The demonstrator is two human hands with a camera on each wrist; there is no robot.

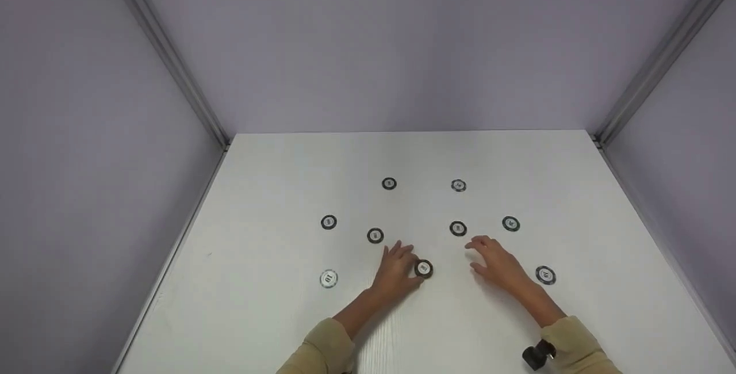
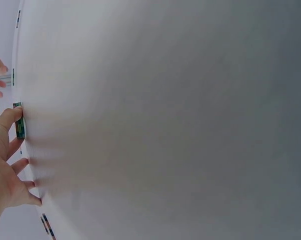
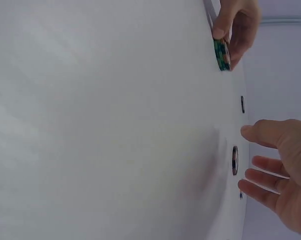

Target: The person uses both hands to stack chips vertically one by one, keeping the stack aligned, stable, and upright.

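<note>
Several round dark-rimmed chips lie scattered on a white table (image 1: pixel 276 316). My left hand (image 1: pixel 415 268) pinches one chip (image 1: pixel 424 268) between thumb and fingers near the table's middle front. In the left wrist view the thumb of the left hand (image 2: pixel 8 160) presses the green edge of that chip (image 2: pixel 19 127); in the right wrist view the chip (image 3: pixel 222 54) stands slightly raised under the fingers. My right hand (image 1: pixel 478 254) is just to its right, fingers spread and relaxed, holding nothing. The nearest other chip (image 1: pixel 458 228) lies just beyond its fingertips.
Other chips lie at the back (image 1: pixel 389 183) (image 1: pixel 458 185), at the left (image 1: pixel 329 222) (image 1: pixel 375 236) (image 1: pixel 328 278) and at the right (image 1: pixel 510 224) (image 1: pixel 545 275). Lilac walls close in the table on three sides. A black wrist camera (image 1: pixel 537 355) sits on my right sleeve.
</note>
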